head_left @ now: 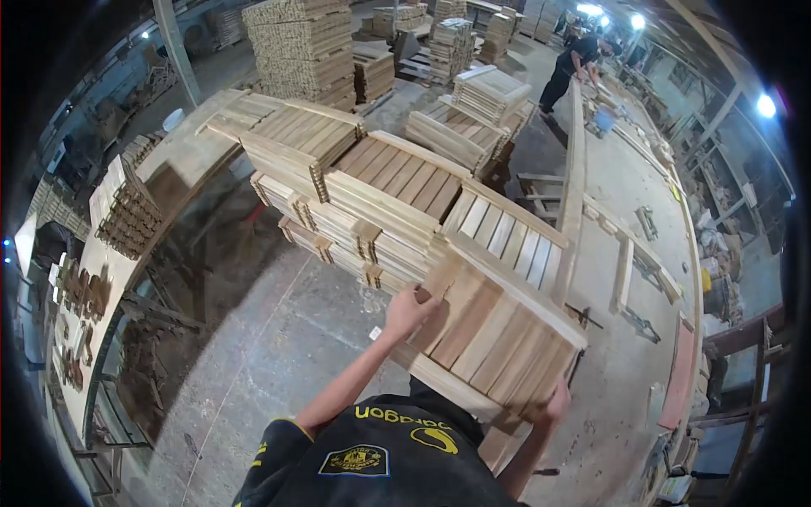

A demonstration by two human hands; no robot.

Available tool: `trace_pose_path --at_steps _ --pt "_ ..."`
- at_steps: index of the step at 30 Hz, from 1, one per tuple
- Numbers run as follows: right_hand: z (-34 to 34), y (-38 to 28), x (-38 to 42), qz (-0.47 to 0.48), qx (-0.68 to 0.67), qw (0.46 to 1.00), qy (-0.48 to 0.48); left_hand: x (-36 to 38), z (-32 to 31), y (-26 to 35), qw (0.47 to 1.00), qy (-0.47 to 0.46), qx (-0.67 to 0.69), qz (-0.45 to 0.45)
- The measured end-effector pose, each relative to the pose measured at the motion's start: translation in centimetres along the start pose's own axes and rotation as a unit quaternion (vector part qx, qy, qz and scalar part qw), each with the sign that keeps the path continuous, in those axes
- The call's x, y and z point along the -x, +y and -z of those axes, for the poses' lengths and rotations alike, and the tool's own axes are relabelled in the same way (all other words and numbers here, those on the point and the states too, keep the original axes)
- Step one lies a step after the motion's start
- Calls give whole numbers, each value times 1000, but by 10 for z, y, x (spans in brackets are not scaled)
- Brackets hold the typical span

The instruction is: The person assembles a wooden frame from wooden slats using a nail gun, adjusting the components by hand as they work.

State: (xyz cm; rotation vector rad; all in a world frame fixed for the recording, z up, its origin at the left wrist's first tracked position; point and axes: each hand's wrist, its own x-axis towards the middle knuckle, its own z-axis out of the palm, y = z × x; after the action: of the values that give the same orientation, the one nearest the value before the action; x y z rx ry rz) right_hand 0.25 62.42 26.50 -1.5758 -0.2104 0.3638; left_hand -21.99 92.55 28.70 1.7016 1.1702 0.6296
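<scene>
A slatted wooden panel (498, 334) with a raised frame is held in front of my body, tilted. My left hand (410, 313) grips its left end, the fingers curled over the edge. At the panel's lower right corner is my right hand (553, 404), closed on the edge, with the fingers partly hidden. Just beyond the held panel lies another slatted panel (507, 237), beside stacks of similar panels (393, 173). Whether the held panel touches the stack behind it is hard to tell.
A long workbench (629, 186) with wooden bars and clamps runs along the right. At its far end a person (570, 68) bends over it. A curved table (106, 262) with wood pieces stands left. Tall wood stacks (300, 55) rise behind.
</scene>
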Motion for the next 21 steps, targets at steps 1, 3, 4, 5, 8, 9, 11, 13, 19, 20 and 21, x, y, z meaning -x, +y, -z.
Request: trace_pose_path --at_steps 1,3,4,5,8,9,11,13,19,20,21 --pt "-20 7 -26 -117 -101 988 10 -17 11 0 999 14 8 32" --pt "-64 8 -59 -106 -123 985 -54 -52 30 -5 997 27 11 72" --pt "-85 9 -77 -86 -143 979 -116 -74 39 -7 997 47 -16 53" --pt "-106 14 -99 -89 -143 979 -118 -95 46 -8 996 67 -41 32" --pt "-169 43 -164 -120 -69 986 -90 -159 66 -19 978 132 -162 -21" --pt "-193 53 -180 -118 -86 985 -96 -179 77 -18 978 137 -157 -26" --pt "-246 49 -198 -113 -100 984 -98 -225 101 -16 976 133 -169 -40" --pt "-294 49 -208 -105 -91 987 -79 -261 123 -32 973 104 -201 54" --pt "-397 13 -221 -130 -74 978 -148 -361 180 -67 985 151 -65 53" --pt "-412 21 -226 -131 -43 978 -158 -376 185 -71 986 140 -70 53" --pt "-423 28 -228 -130 -9 977 -169 -392 195 -83 983 130 -121 55"
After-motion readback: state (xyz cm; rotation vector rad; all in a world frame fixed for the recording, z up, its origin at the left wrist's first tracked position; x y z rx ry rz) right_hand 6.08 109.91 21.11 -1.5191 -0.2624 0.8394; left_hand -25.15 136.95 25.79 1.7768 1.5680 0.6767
